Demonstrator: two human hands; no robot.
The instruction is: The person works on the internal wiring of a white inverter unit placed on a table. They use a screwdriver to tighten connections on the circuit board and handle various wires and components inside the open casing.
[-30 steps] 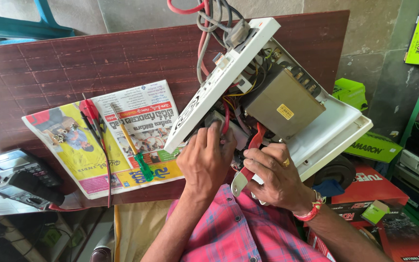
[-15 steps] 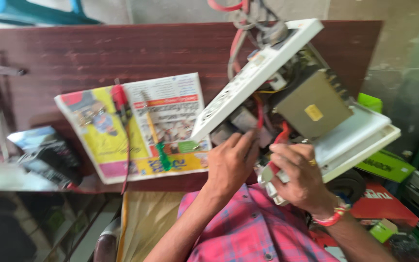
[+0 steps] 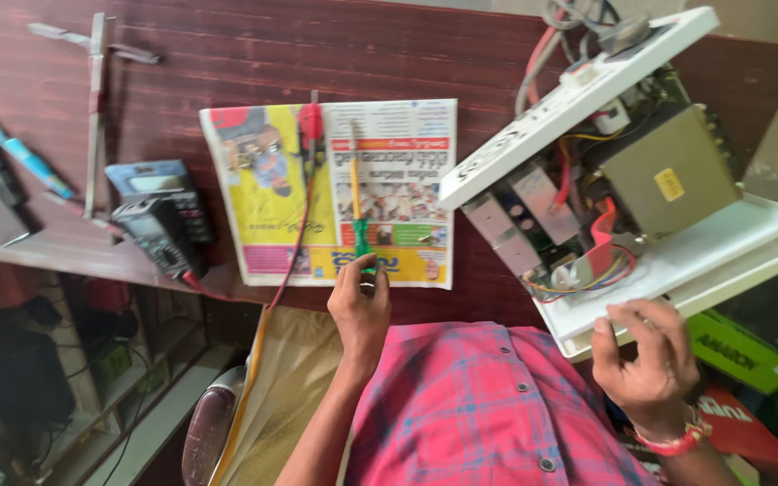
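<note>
So the left hand (image 3: 360, 301) is down at the near edge of the wooden bench (image 3: 227, 63), fingers pinched on the green handle of a screwdriver (image 3: 357, 216) that lies on a folded newspaper (image 3: 407, 162). Shaft is yellowish and points to 12 o'clock; the tip is too small to say flat or cross. A red test probe (image 3: 310, 126) lies on the paper just at 9 o'clock of the screwdriver, its lead trailing off the bench edge toward 6.

Right hand (image 3: 646, 351) is over at 3 o'clock, well apart from the left, fingers curled on the lower corner of the white casing (image 3: 713, 247) of an opened electrical unit, tipped up on its side. You can see a metal box with a yellow sticker (image 3: 668, 175), coloured wires and a white front panel (image 3: 578, 99). Cables at the top run out of frame, so no idea where they go.

Further at 9 o'clock sits a dark multimeter (image 3: 159, 225), screen unreadable. Bench's far left edge has blurry stuff, maybe a blue pen (image 3: 20, 153). Pink plaid shirt (image 3: 488, 405) fills the bottom and hides the person's lap.
</note>
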